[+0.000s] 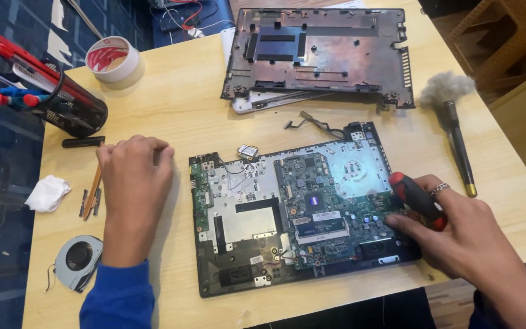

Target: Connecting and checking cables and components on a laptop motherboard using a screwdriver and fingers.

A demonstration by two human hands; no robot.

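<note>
An opened laptop base (238,268) lies in front of me with its green circuit board (324,201) exposed. My right hand (470,244) grips a screwdriver with a red and black handle (418,200), its tip down at the board's right side. My left hand (134,176) rests on the wooden table (178,103) to the left of the laptop, fingers curled under, nothing visible in it. A copper heat pipe (92,194) lies just left of that hand.
The laptop's removed bottom cover (321,52) lies at the back. A dusting brush (455,122) sits at the right, a cooling fan (77,262) front left, a white cloth (47,194), a black mesh pen holder (68,106) and a tape roll (112,59) at the left.
</note>
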